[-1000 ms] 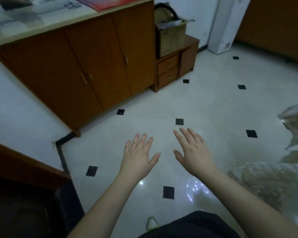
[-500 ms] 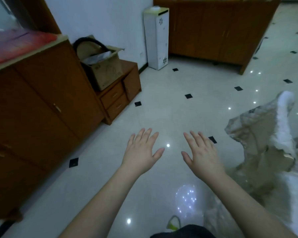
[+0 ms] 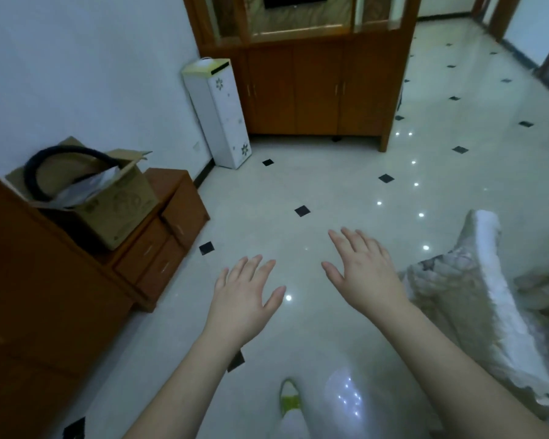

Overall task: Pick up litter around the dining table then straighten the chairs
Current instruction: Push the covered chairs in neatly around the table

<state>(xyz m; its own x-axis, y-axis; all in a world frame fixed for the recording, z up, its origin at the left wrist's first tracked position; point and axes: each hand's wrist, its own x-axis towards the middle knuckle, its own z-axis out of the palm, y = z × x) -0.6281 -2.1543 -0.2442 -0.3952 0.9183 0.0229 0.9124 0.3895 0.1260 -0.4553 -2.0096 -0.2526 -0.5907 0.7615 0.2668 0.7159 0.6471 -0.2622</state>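
Left hand: left hand (image 3: 243, 299) held out over the floor, palm down, fingers straight and spread wide, holding nothing.
Right hand: right hand (image 3: 363, 270) also palm down beside it, apart from the left, fingers straight and splayed, empty.
Forearms: both bare, running out of frame at the bottom edge.
Floor: glossy pale tile floor (image 3: 330, 191) with small black diamond insets and bright light spots reflected.
Litter: none that I can pick out on the visible floor; cannot tell where it lies.
Dining table and chairs: not identifiable. A pale, plastic-wrapped bulky piece (image 3: 476, 296) stands at the right, cut off by the frame edge; what it is cannot be told.
Foot: green-and-white shoe (image 3: 289, 399) at bottom centre, partly cut off.
Left side: low wooden cabinet (image 3: 38, 296), its near part dark and cropped; a lower drawer unit (image 3: 168, 236) beside it carries an open cardboard box (image 3: 108, 210) with a black hose (image 3: 61, 160) looping out; box contents unclear.
Far wall: tall white box (image 3: 222, 115) leaning by the wall, next to a wooden display cabinet (image 3: 317, 90) whose top is cut off.
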